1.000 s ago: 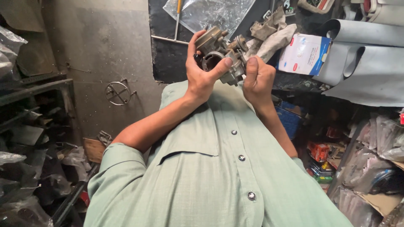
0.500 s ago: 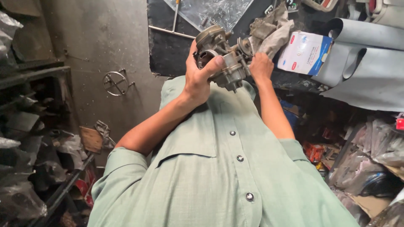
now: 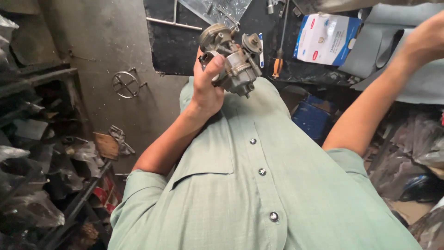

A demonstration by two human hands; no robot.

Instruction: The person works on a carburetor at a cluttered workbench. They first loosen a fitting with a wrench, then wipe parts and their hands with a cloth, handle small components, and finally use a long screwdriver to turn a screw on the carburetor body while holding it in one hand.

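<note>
My left hand (image 3: 206,88) is raised in front of my chest and grips a grey metal carburettor (image 3: 233,60), thumb across its body. My right hand (image 3: 426,38) has let go of the part and is stretched out to the upper right, over folded grey sheets (image 3: 407,78). It is blurred and partly cut off by the frame edge, so its fingers cannot be made out. My green buttoned shirt fills the lower half of the view.
A white and blue box (image 3: 326,39) lies on the dark bench, with an orange-handled screwdriver (image 3: 277,65) and a clear bag of parts (image 3: 217,9) beside it. A blue container (image 3: 314,118) sits below. Cluttered shelves (image 3: 37,92) stand at the left, a wire ring (image 3: 125,84) on the floor.
My right hand has come off the carburettor and swung out to the upper right. My left hand now holds the carburettor alone, a little lower.
</note>
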